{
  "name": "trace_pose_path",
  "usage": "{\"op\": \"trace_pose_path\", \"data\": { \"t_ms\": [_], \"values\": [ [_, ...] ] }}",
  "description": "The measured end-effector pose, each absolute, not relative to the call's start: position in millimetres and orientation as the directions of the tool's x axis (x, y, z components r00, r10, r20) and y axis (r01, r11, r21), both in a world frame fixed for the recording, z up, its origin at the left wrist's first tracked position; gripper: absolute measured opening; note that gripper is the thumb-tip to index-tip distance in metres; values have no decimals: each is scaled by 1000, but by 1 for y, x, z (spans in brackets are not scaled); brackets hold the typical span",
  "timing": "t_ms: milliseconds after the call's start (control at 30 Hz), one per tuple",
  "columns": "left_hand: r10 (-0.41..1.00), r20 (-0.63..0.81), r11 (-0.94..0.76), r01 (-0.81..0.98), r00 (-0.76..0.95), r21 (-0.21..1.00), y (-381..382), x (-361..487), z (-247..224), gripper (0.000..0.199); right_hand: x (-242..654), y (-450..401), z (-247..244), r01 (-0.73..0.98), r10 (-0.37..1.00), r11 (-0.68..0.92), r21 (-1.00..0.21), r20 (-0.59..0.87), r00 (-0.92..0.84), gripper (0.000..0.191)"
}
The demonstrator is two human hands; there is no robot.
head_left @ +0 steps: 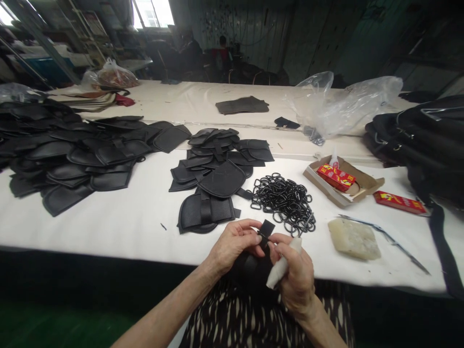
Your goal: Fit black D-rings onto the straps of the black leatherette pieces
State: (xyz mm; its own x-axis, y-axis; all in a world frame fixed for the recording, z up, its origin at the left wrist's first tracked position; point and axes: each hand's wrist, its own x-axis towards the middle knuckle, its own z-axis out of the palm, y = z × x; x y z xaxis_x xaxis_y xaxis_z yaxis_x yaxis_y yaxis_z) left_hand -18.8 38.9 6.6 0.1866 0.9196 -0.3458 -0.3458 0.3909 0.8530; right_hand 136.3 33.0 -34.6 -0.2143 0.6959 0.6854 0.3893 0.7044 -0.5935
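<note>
My left hand [235, 244] is closed on a black leather piece [250, 268] whose short strap end [267, 228] sticks up between my two hands. The fingers of my right hand [297, 270] pinch the same strap from the right, and a whitish wrapped tool [284, 265] also lies in that hand. A thin dark bit shows at the strap between the fingertips, too small to make out. Just beyond my hands is a heap of black metal rings [284, 200]. To its left, black leather pouches [223, 179] are piled up.
A larger pile of black pouches [72, 154] covers the left. On the right are an open cardboard box [326, 191] with red packets, another red packet [400, 202], a yellowish block [354, 239], thin metal tweezers [395, 241] and a black bag [427, 135]. A person sits far back.
</note>
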Motion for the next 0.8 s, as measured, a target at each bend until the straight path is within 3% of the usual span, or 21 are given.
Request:
{"op": "trace_pose_path", "data": {
  "t_ms": [133, 233, 300, 367, 633, 700, 800],
  "values": [
    [928, -360, 372, -304, 100, 877, 38, -12, 8, 20, 131, 29, -25, 385, 819, 553, -739, 567, -88, 17],
    [926, -375, 372, -255, 41, 892, 36, -7, 10, 13, 127, 28, -16, 291, 959, 275, -916, 284, -11, 19],
    [923, -385, 377, -210, 3, 902, 34, -3, 10, 11, 124, 29, -12, 209, 994, 111, -971, 110, -17, 18],
    [919, -393, 384, -156, -32, 910, 32, 1, 10, 11, 123, 31, -8, 185, 998, 58, -981, 58, -4, 17],
    [942, -291, 286, -53, -165, 957, 23, 12, 21, 33, 143, 51, 16, 311, 979, 200, -929, 202, -24, 12],
    [936, -299, 293, -57, -186, 954, 20, 10, 26, 25, 150, 58, 20, 351, 971, 231, -907, 239, -23, 10],
    [852, -509, 523, -238, 123, 819, 19, 6, 25, 37, 152, 62, 20, 405, 937, 338, -849, 343, -64, 8]
  ]
}}
